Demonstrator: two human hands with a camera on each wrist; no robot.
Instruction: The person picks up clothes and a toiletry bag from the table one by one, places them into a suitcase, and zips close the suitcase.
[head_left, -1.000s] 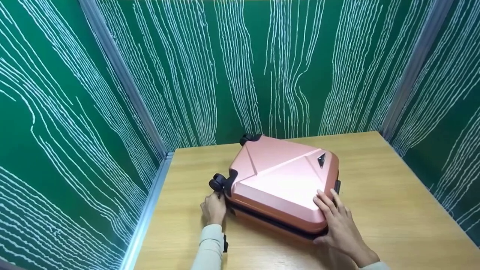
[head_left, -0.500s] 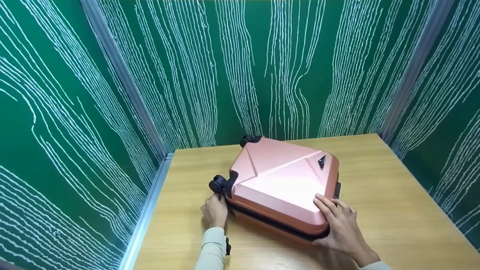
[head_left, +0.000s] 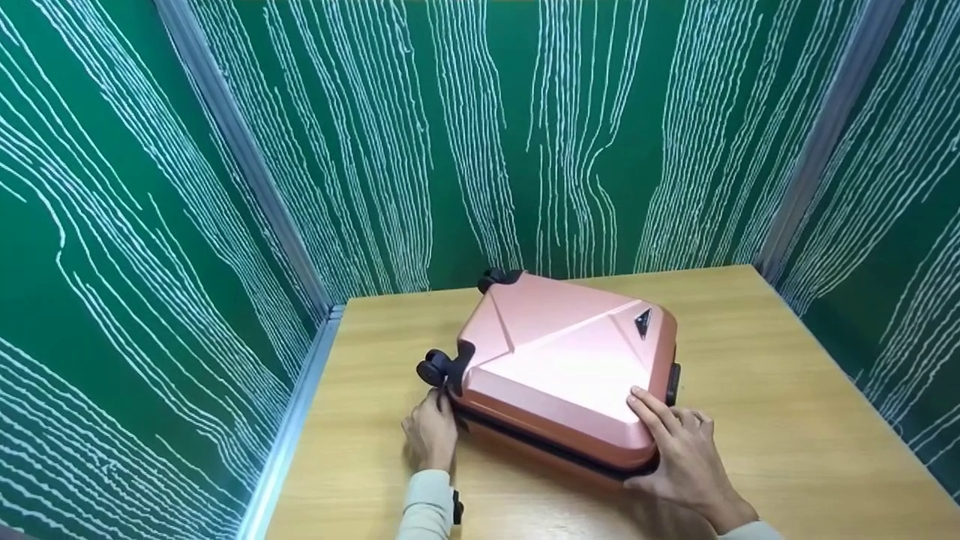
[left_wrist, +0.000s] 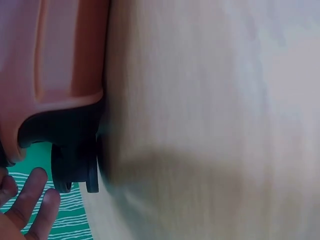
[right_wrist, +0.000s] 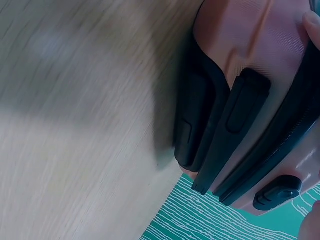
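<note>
A pink hard-shell suitcase (head_left: pixel 570 360) lies flat on the wooden table, wheels toward the left. At its near left corner, just below a black wheel (head_left: pixel 433 367), my left hand (head_left: pixel 431 435) pinches what looks like a black zipper pull by the zip seam; the fingertips are partly hidden. The left wrist view has two loosely bent fingers (left_wrist: pixel 35 205) beside the wheel. My right hand (head_left: pixel 682 457) grips the near right corner, index finger on top and thumb low on the side. The right wrist view shows a black side handle (right_wrist: pixel 237 120) and the zip.
The wooden table (head_left: pixel 787 420) extends around the suitcase. Green panels (head_left: pixel 585 135) with white wavy lines stand behind and on both sides, joined by grey metal posts (head_left: pixel 247 142). A second wheel (head_left: pixel 491 279) is at the far left corner.
The right hand's fingers have drawn back from the right edge and curled more at the corner. My left hand stays by the wheel, its wrist shifted slightly right. The suitcase stays put.
</note>
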